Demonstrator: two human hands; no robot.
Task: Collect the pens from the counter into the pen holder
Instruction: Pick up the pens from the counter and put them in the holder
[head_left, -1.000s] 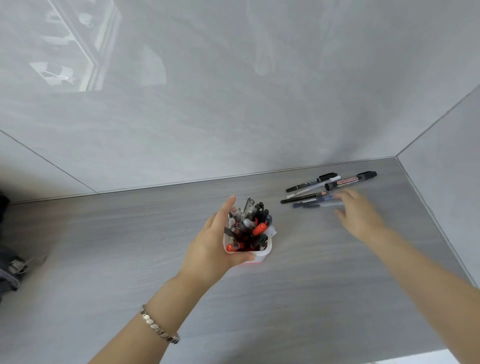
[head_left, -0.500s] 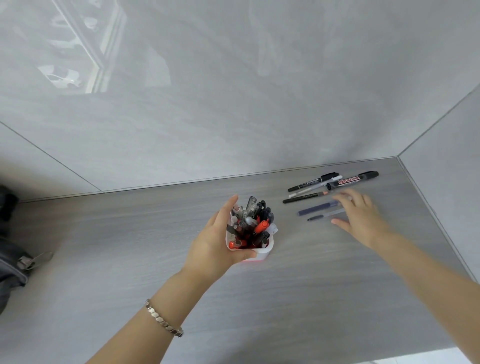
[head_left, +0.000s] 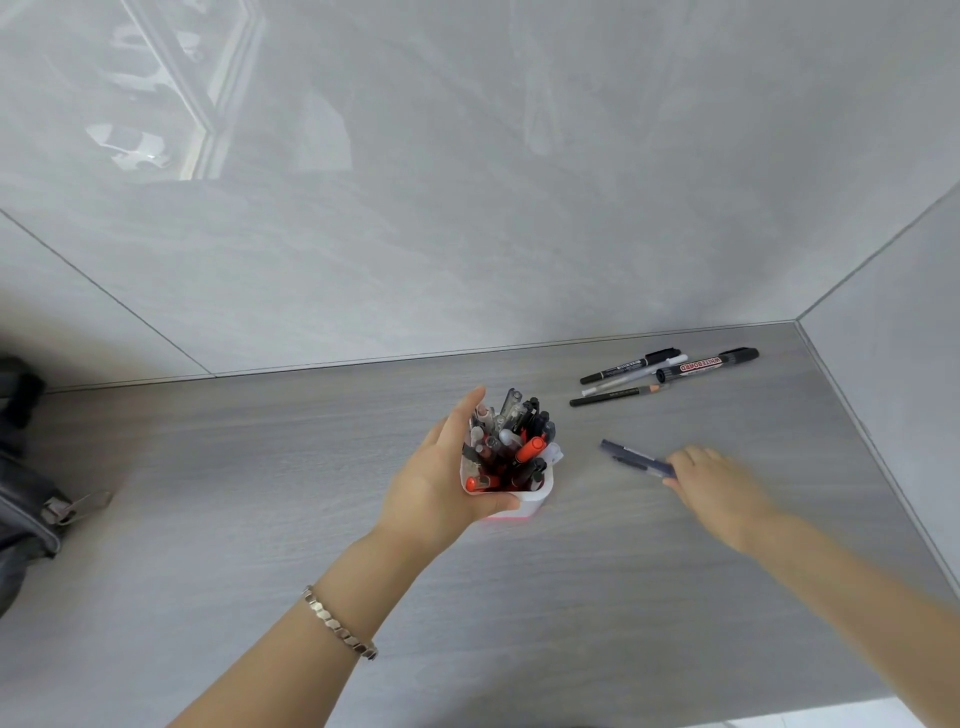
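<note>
Dark blue pens (head_left: 638, 459) are pinched in the right hand (head_left: 714, 488); the crowded pen holder (head_left: 511, 467) is clasped by the left hand (head_left: 441, 483). Four pens (head_left: 667, 371) are left on the counter (head_left: 260, 467), uncollected.

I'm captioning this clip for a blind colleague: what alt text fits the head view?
A person's left hand grips a white pen holder crammed with pens on a grey counter, while the right hand carries a dark blue pen toward it. Four more pens lie near the back corner.
</note>
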